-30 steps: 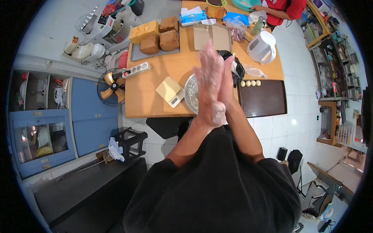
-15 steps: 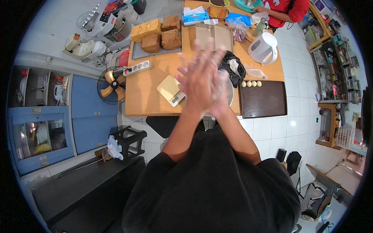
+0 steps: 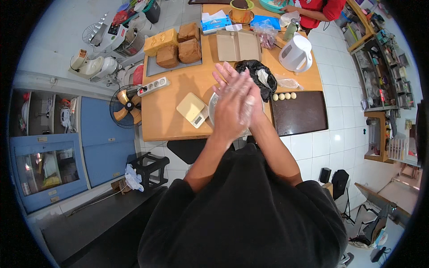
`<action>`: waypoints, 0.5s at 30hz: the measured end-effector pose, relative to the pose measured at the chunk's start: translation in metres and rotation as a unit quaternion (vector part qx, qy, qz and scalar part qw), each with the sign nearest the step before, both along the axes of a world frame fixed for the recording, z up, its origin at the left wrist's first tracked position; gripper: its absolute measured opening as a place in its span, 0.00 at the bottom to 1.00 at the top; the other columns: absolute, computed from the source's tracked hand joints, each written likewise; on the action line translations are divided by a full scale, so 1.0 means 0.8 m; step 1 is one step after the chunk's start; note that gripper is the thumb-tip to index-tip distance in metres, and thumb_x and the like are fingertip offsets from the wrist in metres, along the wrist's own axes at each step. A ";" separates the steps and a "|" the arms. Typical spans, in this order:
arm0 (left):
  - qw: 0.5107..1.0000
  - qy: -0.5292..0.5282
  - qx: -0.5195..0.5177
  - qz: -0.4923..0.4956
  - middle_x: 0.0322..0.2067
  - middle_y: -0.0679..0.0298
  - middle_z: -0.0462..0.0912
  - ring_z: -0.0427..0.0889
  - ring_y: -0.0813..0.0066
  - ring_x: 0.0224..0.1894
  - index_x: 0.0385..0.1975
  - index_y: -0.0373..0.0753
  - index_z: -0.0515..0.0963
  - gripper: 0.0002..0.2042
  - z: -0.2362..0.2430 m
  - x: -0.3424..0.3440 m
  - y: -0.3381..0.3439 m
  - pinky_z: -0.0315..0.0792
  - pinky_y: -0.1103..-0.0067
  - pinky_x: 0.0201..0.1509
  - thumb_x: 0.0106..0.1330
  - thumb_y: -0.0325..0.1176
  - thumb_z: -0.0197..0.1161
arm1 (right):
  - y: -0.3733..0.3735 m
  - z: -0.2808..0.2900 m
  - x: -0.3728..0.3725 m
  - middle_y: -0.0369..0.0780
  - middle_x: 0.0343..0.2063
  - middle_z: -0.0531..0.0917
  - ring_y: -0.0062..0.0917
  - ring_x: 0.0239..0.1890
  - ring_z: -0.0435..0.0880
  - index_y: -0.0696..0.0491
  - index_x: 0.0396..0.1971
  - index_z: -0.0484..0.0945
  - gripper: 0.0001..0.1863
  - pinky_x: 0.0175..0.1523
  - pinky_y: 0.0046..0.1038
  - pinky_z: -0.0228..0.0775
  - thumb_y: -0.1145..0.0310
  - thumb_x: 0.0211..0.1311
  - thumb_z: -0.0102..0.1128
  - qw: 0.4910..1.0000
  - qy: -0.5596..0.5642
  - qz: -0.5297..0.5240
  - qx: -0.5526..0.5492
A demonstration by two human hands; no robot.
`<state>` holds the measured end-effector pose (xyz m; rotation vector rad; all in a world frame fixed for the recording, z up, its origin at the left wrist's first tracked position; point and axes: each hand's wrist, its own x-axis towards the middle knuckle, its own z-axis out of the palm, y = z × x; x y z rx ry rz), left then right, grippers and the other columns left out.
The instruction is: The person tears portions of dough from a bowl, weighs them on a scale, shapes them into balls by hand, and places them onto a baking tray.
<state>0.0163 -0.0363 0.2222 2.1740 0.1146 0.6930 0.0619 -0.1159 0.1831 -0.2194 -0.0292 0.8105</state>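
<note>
My left hand lies across my right hand, palm towards palm, both coated with something whitish. The right fingers stretch up past the left ones; any thing between the palms is hidden. Both are over a metal bowl, which they largely cover. A cream scale sits left of the bowl. To the right, small pale dough balls line the top of a dark tray. A crumpled black plastic bag lies just beyond my hands.
On the table are a power strip, brown and yellow blocks, an opened cardboard box and a white kettle. A fan stands left. A co-worker in red works at the far end.
My hands have moved against each other: the upright pressed palms have turned so the left lies over the right, tilted up-left, with the right fingertips showing. The view has shifted slightly.
</note>
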 end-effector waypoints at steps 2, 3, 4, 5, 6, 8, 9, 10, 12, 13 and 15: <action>0.985 -0.004 -0.172 -0.033 0.58 0.56 0.72 0.70 0.58 0.61 0.54 0.33 0.72 0.22 -0.002 -0.003 -0.007 0.52 0.63 0.68 0.73 0.42 0.40 | 0.006 -0.004 -0.011 0.42 0.64 0.63 0.35 0.65 0.63 0.51 0.66 0.56 0.34 0.67 0.40 0.56 0.43 0.70 0.32 0.997 -0.028 -0.002 0.068; 0.966 -0.006 -0.256 -0.049 0.59 0.56 0.71 0.69 0.59 0.61 0.55 0.32 0.71 0.23 -0.002 -0.004 -0.009 0.51 0.63 0.69 0.73 0.43 0.39 | 0.004 -0.005 -0.016 0.42 0.64 0.63 0.35 0.65 0.63 0.51 0.66 0.56 0.34 0.67 0.40 0.56 0.43 0.70 0.32 0.997 -0.026 0.000 0.068; 0.939 -0.011 -0.338 -0.068 0.59 0.55 0.70 0.69 0.60 0.61 0.55 0.31 0.70 0.24 -0.003 0.000 -0.011 0.51 0.63 0.69 0.73 0.44 0.38 | 0.002 -0.005 -0.014 0.43 0.64 0.63 0.35 0.65 0.63 0.53 0.66 0.55 0.34 0.68 0.39 0.56 0.43 0.70 0.31 0.998 0.025 0.025 0.055; 0.922 -0.013 -0.378 -0.079 0.60 0.55 0.69 0.69 0.60 0.61 0.55 0.31 0.70 0.24 -0.003 0.003 -0.011 0.51 0.63 0.69 0.74 0.45 0.37 | 0.000 -0.005 -0.012 0.44 0.64 0.64 0.35 0.65 0.63 0.54 0.66 0.54 0.34 0.68 0.38 0.56 0.44 0.71 0.30 0.995 0.076 0.049 0.041; 0.904 -0.016 -0.417 -0.088 0.60 0.54 0.69 0.69 0.61 0.61 0.55 0.30 0.69 0.25 -0.003 0.006 -0.010 0.51 0.63 0.69 0.74 0.45 0.37 | -0.002 -0.006 -0.011 0.46 0.64 0.63 0.36 0.66 0.62 0.57 0.65 0.54 0.34 0.69 0.39 0.54 0.45 0.72 0.27 0.989 0.108 0.038 0.095; 0.938 -0.123 -0.323 0.008 0.62 0.52 0.63 0.59 0.62 0.66 0.60 0.29 0.63 0.30 -0.002 -0.002 -0.001 0.45 0.67 0.71 0.74 0.50 0.31 | -0.005 0.000 -0.011 0.46 0.65 0.62 0.36 0.67 0.61 0.57 0.65 0.54 0.33 0.70 0.39 0.52 0.47 0.72 0.29 0.992 0.096 0.014 0.077; 0.944 -0.175 -0.273 0.056 0.64 0.51 0.60 0.55 0.62 0.68 0.62 0.29 0.59 0.32 -0.003 -0.004 0.001 0.43 0.68 0.73 0.74 0.53 0.28 | -0.007 0.005 -0.011 0.47 0.66 0.60 0.36 0.67 0.59 0.58 0.65 0.54 0.33 0.71 0.39 0.51 0.48 0.72 0.32 0.995 0.083 -0.008 0.059; 0.933 -0.178 -0.291 0.118 0.65 0.52 0.58 0.57 0.60 0.67 0.60 0.31 0.63 0.28 -0.012 -0.009 -0.002 0.48 0.68 0.71 0.75 0.49 0.29 | -0.004 0.012 -0.015 0.47 0.65 0.60 0.37 0.68 0.58 0.57 0.65 0.54 0.34 0.71 0.39 0.50 0.46 0.71 0.32 0.996 0.071 -0.013 0.044; 0.864 -0.161 -0.467 0.099 0.66 0.53 0.56 0.56 0.61 0.68 0.62 0.32 0.60 0.28 -0.040 -0.009 -0.019 0.47 0.68 0.71 0.74 0.49 0.30 | -0.002 0.012 -0.017 0.48 0.65 0.60 0.37 0.68 0.57 0.57 0.66 0.54 0.35 0.71 0.40 0.50 0.45 0.70 0.32 0.995 0.079 -0.013 0.060; 0.764 -0.139 -0.626 0.074 0.67 0.54 0.54 0.54 0.61 0.69 0.63 0.33 0.57 0.28 -0.041 -0.008 -0.026 0.47 0.68 0.71 0.74 0.49 0.31 | -0.001 0.012 -0.016 0.48 0.66 0.59 0.37 0.69 0.56 0.56 0.66 0.54 0.36 0.71 0.40 0.49 0.43 0.70 0.33 0.993 0.086 -0.015 0.077; 0.714 -0.127 -0.688 0.031 0.67 0.55 0.53 0.52 0.61 0.69 0.65 0.33 0.53 0.28 -0.040 -0.012 -0.034 0.45 0.68 0.72 0.74 0.49 0.31 | 0.002 0.012 -0.017 0.48 0.66 0.59 0.38 0.69 0.56 0.56 0.66 0.54 0.36 0.72 0.40 0.48 0.42 0.69 0.33 0.994 0.071 -0.017 0.078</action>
